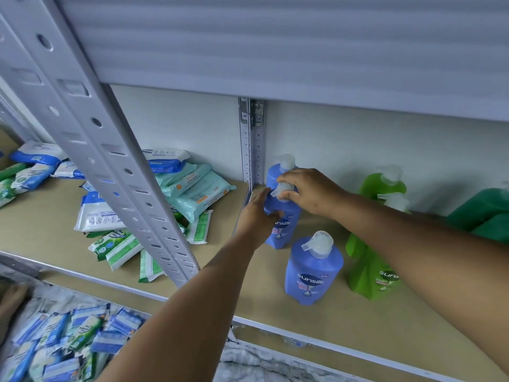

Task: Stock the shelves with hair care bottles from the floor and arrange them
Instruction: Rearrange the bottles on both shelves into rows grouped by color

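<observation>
I am working on the middle blue bottle (283, 224), which is standing on the shelf (344, 321) just right of the rear post (252, 150). My left hand (257, 219) is wrapping its fingers around the side of this bottle, and my right hand (305, 193) is pinching its pump (279, 190) from above — I judge I am turning it so the label is facing the front.

Behind it, at 12 o'clock, the rear blue bottle (283, 168) is standing against the wall. In front, at about 5 o'clock, the front blue bottle (312, 274) is already showing its label. To the right, at 3 o'clock, two green bottles (370, 268) are standing in their own row, and a dark green thing (484, 213) is partly out of view.

So the stocking is looking about half done — five bottles are up, and much of the board is bare toward the front. The floor stock is not showing, so I cannot tell how many are remaining. The wipe packs (190, 188) at 9 o'clock are lying in a loose pile.
</observation>
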